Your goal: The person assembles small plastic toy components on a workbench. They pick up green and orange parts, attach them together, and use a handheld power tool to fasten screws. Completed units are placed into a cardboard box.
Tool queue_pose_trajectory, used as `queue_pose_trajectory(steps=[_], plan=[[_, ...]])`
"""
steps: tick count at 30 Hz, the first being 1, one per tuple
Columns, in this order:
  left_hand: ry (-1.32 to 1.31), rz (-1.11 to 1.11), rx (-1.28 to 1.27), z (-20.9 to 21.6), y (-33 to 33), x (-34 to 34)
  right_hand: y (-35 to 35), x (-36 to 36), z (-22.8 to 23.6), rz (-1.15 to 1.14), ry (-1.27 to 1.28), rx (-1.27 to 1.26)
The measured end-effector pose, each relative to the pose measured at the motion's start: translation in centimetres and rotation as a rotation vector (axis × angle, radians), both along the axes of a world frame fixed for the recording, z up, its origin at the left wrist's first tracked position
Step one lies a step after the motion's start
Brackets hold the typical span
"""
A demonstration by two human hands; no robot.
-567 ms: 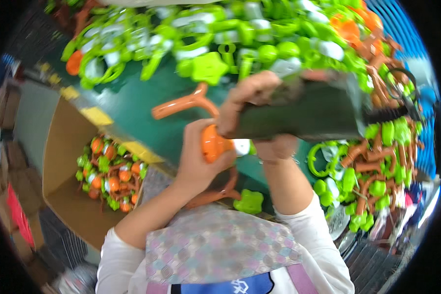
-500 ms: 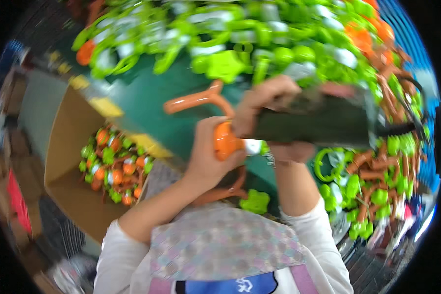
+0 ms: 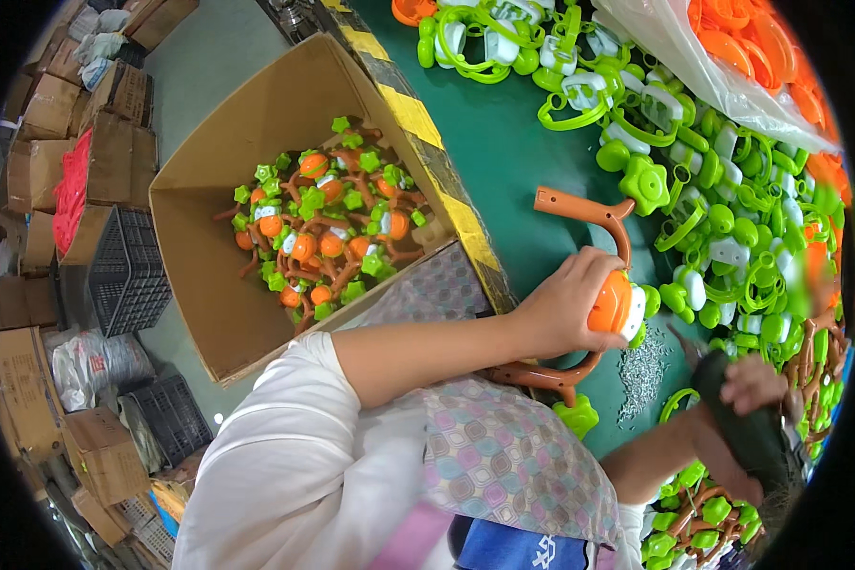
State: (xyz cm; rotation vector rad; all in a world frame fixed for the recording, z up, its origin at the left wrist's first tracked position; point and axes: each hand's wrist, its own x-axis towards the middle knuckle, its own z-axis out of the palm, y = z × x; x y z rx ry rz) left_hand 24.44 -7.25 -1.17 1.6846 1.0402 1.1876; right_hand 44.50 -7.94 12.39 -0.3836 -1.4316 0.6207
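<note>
My left hand (image 3: 577, 299) is closed round a rounded orange toy piece (image 3: 610, 304) with a white and green side. Curved brown plastic branches (image 3: 584, 211) join it above and below, and a green star-shaped knob (image 3: 578, 416) sits at the lower branch. Over at the right, my right hand (image 3: 752, 388) grips a dark green power screwdriver (image 3: 727, 394), its thin tip pointing up and left, apart from the toy. Between the two hands lies a heap of small silver screws (image 3: 642, 372) on the green tabletop (image 3: 503, 142).
Left of the table stands a cardboard box (image 3: 223, 180) holding several finished-looking orange, green and brown toys (image 3: 328, 233). Green and white parts (image 3: 731, 252) crowd the table's right, below a plastic bag of orange pieces (image 3: 746, 43). Yellow-black tape (image 3: 446, 180) marks the table edge. Black crates (image 3: 131, 271) stand far left.
The screwdriver in my right hand has moved away from the toy, right and down. My left hand still holds the toy. The view has swung left, showing more of the box.
</note>
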Motion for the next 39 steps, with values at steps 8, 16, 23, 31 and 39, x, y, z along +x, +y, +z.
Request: queue_pose_trajectory(steps=[8, 16, 23, 31, 39], plan=[[0.039, 0.14, 0.221, 2.1, -1.2, -4.2, -10.0, 8.7, -5.1, -0.426, 0.043, -0.654], [-0.041, 1.04, 0.114, 0.5, -1.3, -21.1, -12.6, 12.0, -8.1, -0.793, 0.174, -0.814], [0.184, 1.685, -0.274, -8.0, 6.0, -39.6, -10.8, 12.5, -8.5, -1.205, 0.048, -0.79], [0.073, 1.022, 0.013, -2.6, 14.1, -29.6, -10.6, 13.9, -7.1, -1.586, -0.158, -0.629], [0.295, 1.079, 0.174, 0.4, 27.0, -31.1, -9.8, 14.2, -7.1, -1.916, -0.772, -0.225]])
